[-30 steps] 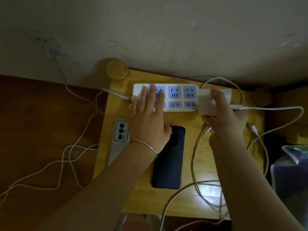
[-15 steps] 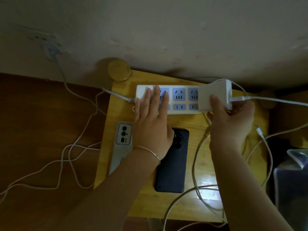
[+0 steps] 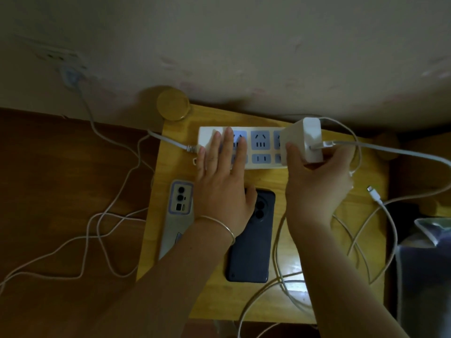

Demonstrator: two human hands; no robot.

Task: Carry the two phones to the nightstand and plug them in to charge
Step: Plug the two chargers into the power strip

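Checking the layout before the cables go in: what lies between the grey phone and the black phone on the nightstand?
In the head view, the left hand and its forearm lie between the grey phone and black phone.

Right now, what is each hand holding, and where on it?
The right hand grips the white charger brick by its lower sides, over the power strip. The left hand holds nothing; it lies flat, pressing the strip's left end.

Two phones lie face-down, side by side, on the yellow wooden nightstand [image 3: 288, 306], long axes running front to back. Grey phone [image 3: 177, 215] at left edge: clear case, rectangular camera block. Black phone [image 3: 251, 250] just right of it: round camera module. No cable connected to either, as far as visible.
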